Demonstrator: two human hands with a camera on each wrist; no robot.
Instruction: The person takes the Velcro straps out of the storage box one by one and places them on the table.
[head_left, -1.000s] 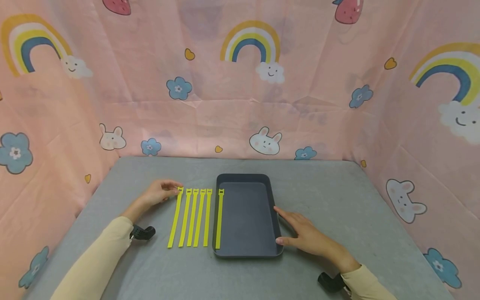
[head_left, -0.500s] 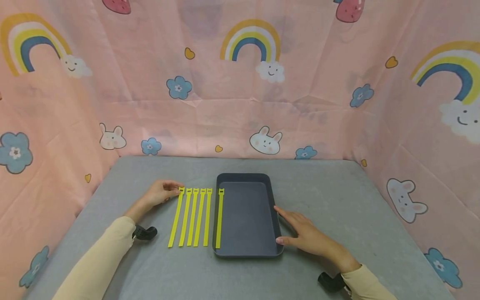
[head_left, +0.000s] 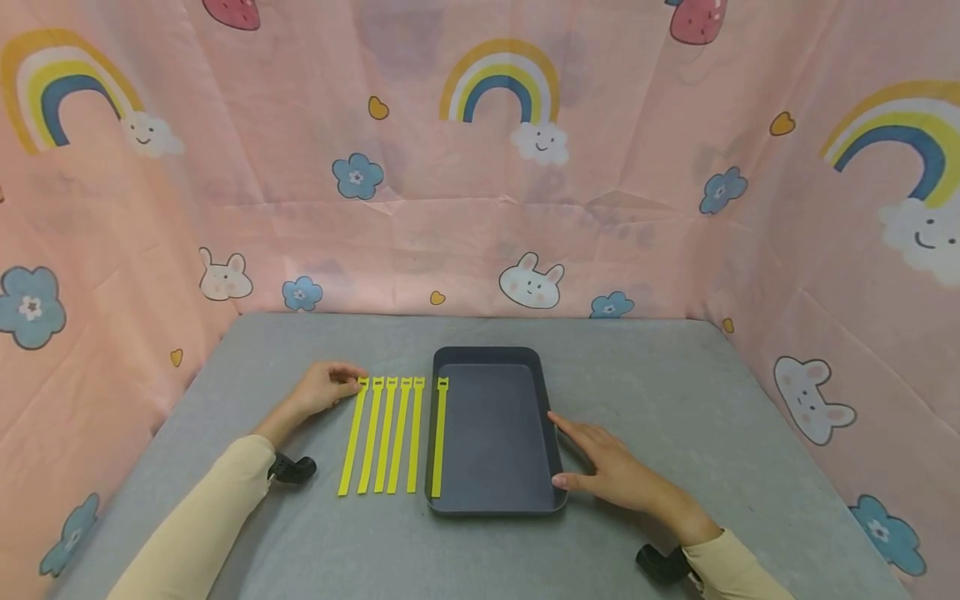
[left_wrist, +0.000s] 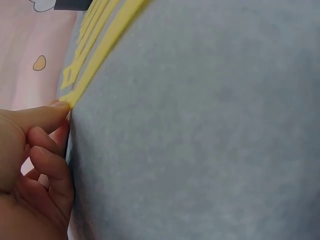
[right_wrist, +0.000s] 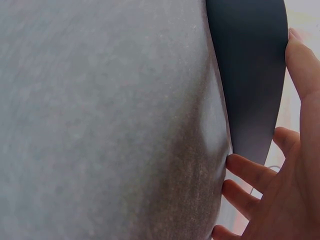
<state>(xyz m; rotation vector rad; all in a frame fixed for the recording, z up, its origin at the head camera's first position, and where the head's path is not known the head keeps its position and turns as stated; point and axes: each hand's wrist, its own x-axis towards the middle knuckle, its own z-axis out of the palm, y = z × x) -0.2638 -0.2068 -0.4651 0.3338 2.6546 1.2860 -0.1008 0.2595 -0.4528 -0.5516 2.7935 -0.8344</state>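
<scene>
Several yellow hook-and-loop cable ties lie side by side on the table, slotted heads at the far end. My left hand pinches the head of the leftmost cable tie between thumb and index finger; in the left wrist view the thumb covers part of that head. Just right of the row stands a dark grey rectangular tray, with one cable tie lying lengthwise along its left side. My right hand rests against the tray's right side, fingers extended along the outer wall and thumb at the rim.
A grey cloth covers the table. Pink printed curtains hang at the back and both sides. Each wrist carries a black camera, such as the one by the left sleeve.
The leftmost cable tie has shifted slightly right and straightened a little, with my left hand at its head. My right hand and the tray have stayed put.
</scene>
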